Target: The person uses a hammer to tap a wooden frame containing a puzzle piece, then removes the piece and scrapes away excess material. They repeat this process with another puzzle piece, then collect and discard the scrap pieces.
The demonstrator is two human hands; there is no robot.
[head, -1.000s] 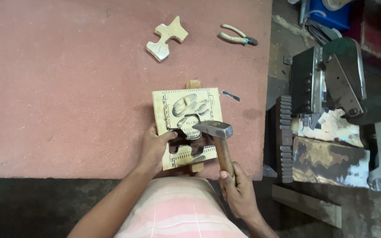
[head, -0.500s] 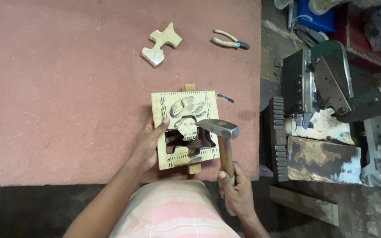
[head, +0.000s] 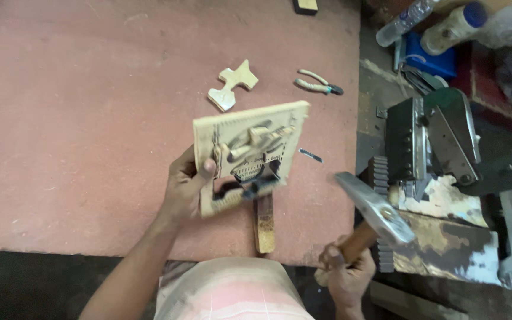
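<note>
My left hand (head: 186, 188) grips a pale wooden board (head: 245, 154) with cut-out shapes, lifted off the reddish table (head: 78, 130) and tilted toward me. A wooden strip (head: 264, 223) lies on the table just under the board. My right hand (head: 345, 274) holds a hammer (head: 374, 210) by its wooden handle, its metal head raised off to the right of the board, past the table's edge.
A cut wooden piece (head: 233, 85) and pliers (head: 318, 82) lie at the back of the table; a small metal bit (head: 310, 155) lies near the edge. Dark metal machinery (head: 434, 142) stands to the right, with plastic bottles (head: 434, 18) behind it.
The board was flat on the table with the hammer head over it. Now my left hand has lifted and tilted the board, and the hammer has swung away to the right.
</note>
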